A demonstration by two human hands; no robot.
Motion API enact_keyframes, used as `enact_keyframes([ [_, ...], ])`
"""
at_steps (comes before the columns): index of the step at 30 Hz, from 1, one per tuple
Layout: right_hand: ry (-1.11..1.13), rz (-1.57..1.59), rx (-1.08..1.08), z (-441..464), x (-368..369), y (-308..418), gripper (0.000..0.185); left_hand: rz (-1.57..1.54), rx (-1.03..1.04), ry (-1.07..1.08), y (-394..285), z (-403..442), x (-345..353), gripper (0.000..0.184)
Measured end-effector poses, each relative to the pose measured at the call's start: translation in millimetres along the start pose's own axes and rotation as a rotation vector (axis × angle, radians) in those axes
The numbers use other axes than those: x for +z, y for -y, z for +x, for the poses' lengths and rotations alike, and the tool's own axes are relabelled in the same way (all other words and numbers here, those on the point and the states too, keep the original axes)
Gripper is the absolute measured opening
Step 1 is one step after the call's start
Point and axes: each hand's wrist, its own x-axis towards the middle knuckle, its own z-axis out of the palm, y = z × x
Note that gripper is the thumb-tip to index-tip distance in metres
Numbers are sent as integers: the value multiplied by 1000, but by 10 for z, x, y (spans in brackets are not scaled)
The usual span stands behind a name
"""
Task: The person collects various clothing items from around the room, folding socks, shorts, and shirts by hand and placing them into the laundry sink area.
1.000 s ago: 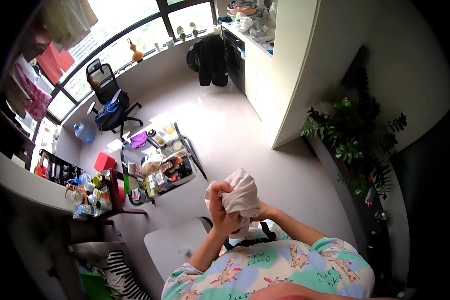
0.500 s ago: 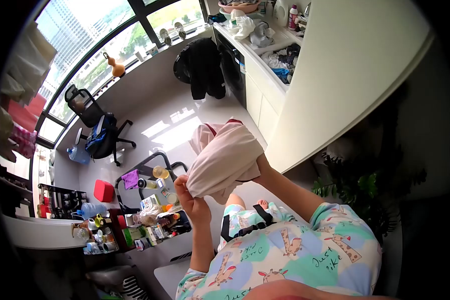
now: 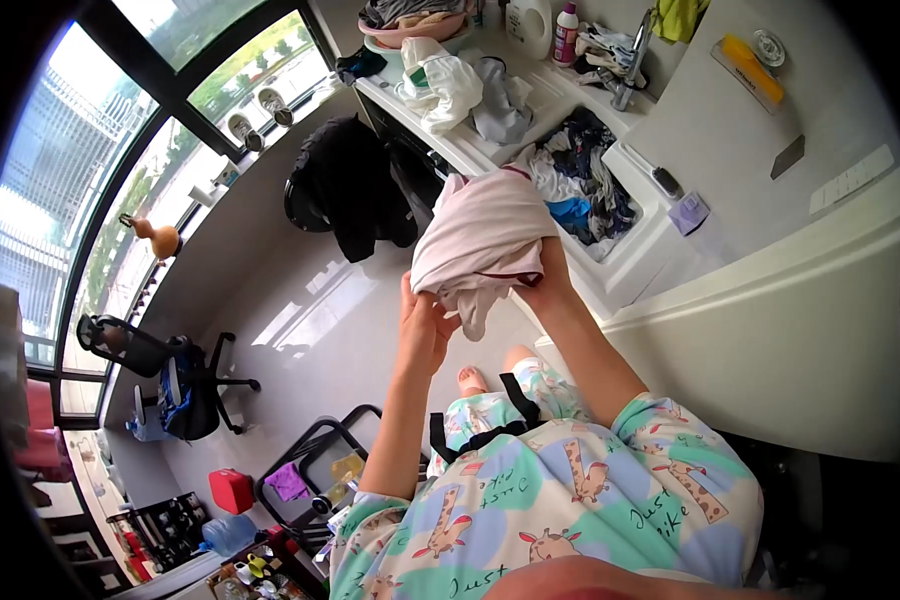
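A pale pink garment with dark red trim point(image 3: 480, 235) hangs bunched in front of me, held up between both hands. My left hand point(image 3: 428, 325) is closed on its lower left edge, fingers partly under the fabric. On the other side my right hand point(image 3: 550, 280) grips the garment; most of those fingers are hidden by folds. Just beyond the cloth lies a sink basin point(image 3: 625, 235) filled with dark, white and blue laundry point(image 3: 585, 185).
A counter point(image 3: 395, 100) carries a white bundle point(image 3: 440, 85), grey cloth point(image 3: 500, 105) and a stacked pink basin point(image 3: 410, 30). A faucet point(image 3: 632, 65) rises behind the sink. A black jacket point(image 3: 355, 185) drapes over something left of the counter. An office chair point(image 3: 185, 385) stands by the windows.
My view has turned and moved toward the sink, which now shows fully with its faucet. The pink garment has come along in both hands and sits near the basin's edge.
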Motion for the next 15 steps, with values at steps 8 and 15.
enact_keyframes([
  [8, -123, -87, -1008, 2135, 872, 1445, 47, 418, 47, 249, -498, 1816, 617, 54],
  [15, 34, -422, -341, 3501, 866, 213, 54, 324, 81, -201, -607, 2284, 8, 57],
])
